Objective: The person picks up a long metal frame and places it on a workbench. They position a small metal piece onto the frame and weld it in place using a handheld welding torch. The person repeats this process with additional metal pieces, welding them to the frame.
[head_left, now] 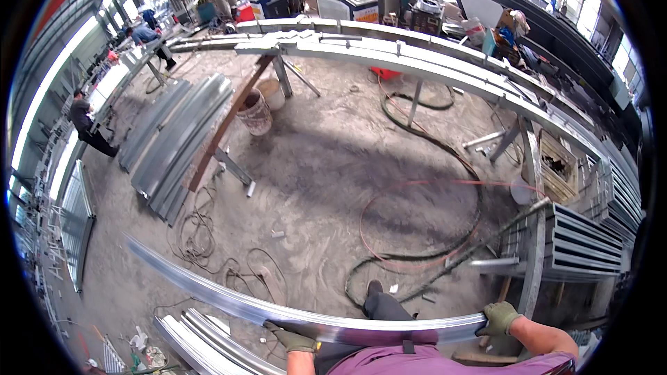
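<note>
A long, shiny metal profile (236, 300) stretches across in front of my waist, its far end reaching out to the left over the floor. Near its right end, my right hand (499, 319), in an olive-green work glove, is wrapped round it. My left hand (294, 339), gloved alike, supports it from the near side and below, with the fingers partly hidden. Below and left of that hand lie several similar bright profiles (208, 340) in a stack.
A metal frame (445, 66) on legs runs across the back, with a rusty beam (233, 121) at its left. Hoses (476, 226) and cables (198, 236) coil over the concrete floor. Grey profiles (587, 239) are stacked at right. Buckets (255, 117) and two people (83, 119) are farther off.
</note>
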Demonstrator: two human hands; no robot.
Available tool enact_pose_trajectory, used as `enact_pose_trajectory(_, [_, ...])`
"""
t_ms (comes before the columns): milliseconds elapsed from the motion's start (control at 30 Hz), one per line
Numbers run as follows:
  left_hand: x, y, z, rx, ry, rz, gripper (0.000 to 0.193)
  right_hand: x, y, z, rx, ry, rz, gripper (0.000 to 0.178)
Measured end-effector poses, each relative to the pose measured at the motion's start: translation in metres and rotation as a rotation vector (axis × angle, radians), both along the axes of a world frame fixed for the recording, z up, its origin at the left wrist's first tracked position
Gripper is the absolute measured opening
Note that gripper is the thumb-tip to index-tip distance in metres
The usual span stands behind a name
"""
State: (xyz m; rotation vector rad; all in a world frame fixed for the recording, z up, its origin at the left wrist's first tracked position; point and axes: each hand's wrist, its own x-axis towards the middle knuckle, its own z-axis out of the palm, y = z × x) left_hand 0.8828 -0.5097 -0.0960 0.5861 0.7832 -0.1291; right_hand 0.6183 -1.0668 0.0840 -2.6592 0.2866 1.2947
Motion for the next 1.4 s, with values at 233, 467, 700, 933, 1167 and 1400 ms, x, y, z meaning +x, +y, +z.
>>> enact_pose_trajectory(233, [0.124, -0.125, 0.157, -0.152, -0.231, -0.087, 0.095, 0.217, -0.002, -0.009, 0.271, -0.249, -0.082, 0.076])
enact_pose_trajectory(467, [0.278, -0.098, 0.149, -0.125, -0.440, -0.290, 0.099, 0.402, 0.060, -0.014, 0.417, -0.257, 0.059, 0.060])
enact_pose_trajectory(700, [0.479, -0.112, 0.058, 0.001, -0.331, -0.207, 0.085, 0.429, 0.009, -0.088, 0.273, -0.066, -0.184, 0.058])
enact_pose_trajectory(933, [0.539, -0.229, 0.020, -0.165, -0.040, -0.290, 0.090, 0.446, -0.051, -0.015, 0.173, -0.115, -0.414, 0.054])
enact_pose_trajectory(1167, [0.618, -0.321, 0.001, -0.654, -0.307, -0.597, 0.094, 0.625, -0.082, 0.003, 0.798, -0.090, -0.775, 0.067])
enact_pose_trajectory(1400, [0.712, -0.441, 0.021, -0.559, -0.300, -0.658, 0.085, 0.757, -0.145, -0.056, 1.190, -0.017, -0.695, 0.082])
